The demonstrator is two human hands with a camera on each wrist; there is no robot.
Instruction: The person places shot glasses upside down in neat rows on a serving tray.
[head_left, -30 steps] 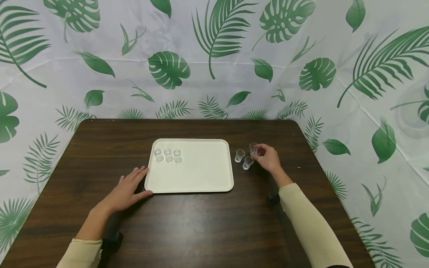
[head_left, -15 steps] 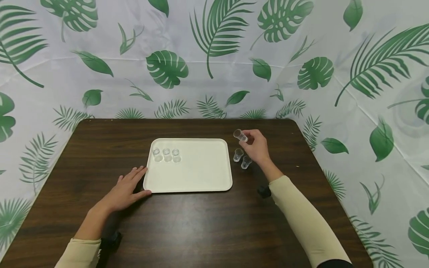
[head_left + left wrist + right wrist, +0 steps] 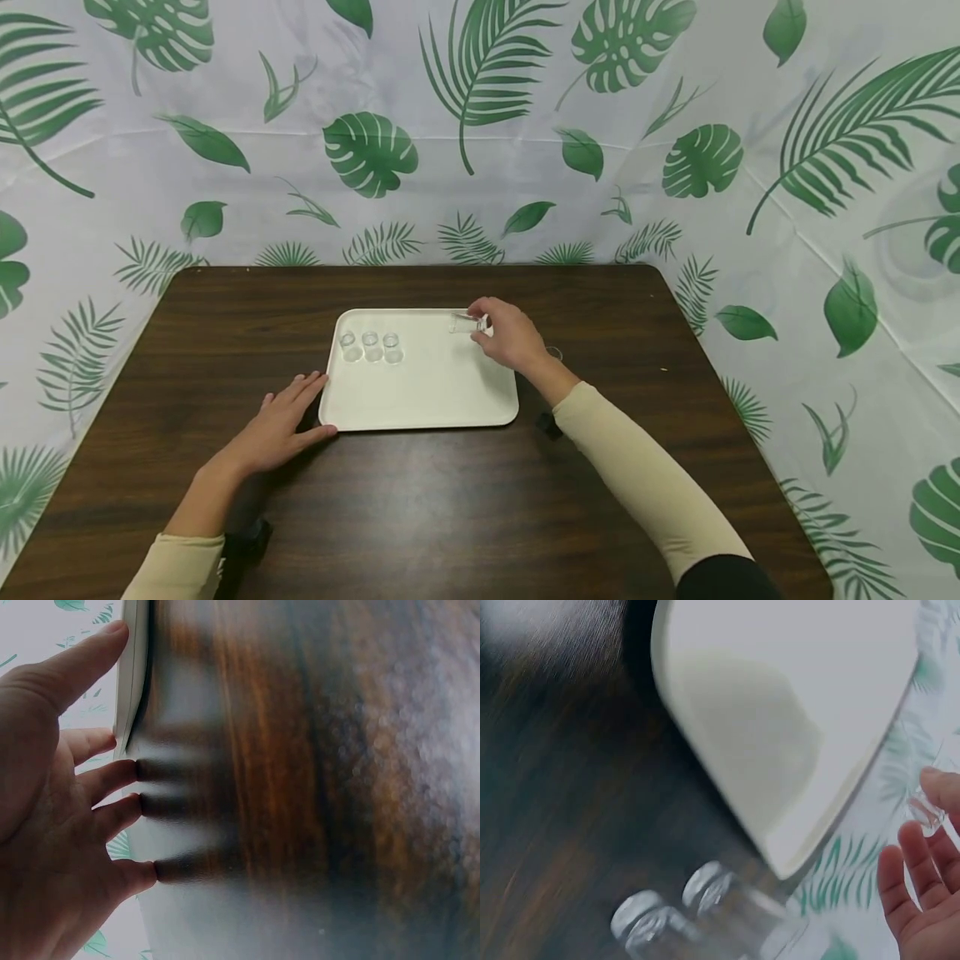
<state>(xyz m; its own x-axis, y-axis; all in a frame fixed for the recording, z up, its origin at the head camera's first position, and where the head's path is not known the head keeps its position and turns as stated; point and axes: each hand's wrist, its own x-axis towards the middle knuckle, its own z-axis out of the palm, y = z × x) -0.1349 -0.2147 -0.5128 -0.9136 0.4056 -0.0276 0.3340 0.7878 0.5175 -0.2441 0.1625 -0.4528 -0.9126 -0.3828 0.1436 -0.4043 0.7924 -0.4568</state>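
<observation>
Above the far right part of the white tray (image 3: 420,400), a small clear cup (image 3: 462,322) lies tipped on its side in the air, its mouth turned toward the left. It is pinched at its base by the fingertips of the right hand (image 3: 510,337), which sits just to the cup's right with the wrist bent and the cream sleeve (image 3: 637,475) running back across the tray's right edge toward the body. In the right wrist view the cup (image 3: 924,810) shows only as a glint at the tip of a finger, the other fingers (image 3: 911,862) loosely spread.

Along the tray's far left stand three more clear cups (image 3: 369,346) in a row, well apart from the held one. Two others (image 3: 679,907) stand side by side on the dark wooden table (image 3: 450,517) beside the tray's right edge; the head view hides them almost wholly behind the right hand.

At the tray's near left corner the left hand (image 3: 281,425) lies flat on the table, fingers straight and relaxed, the thumb (image 3: 86,656) touching the tray's rim (image 3: 131,671), gripping nothing.
</observation>
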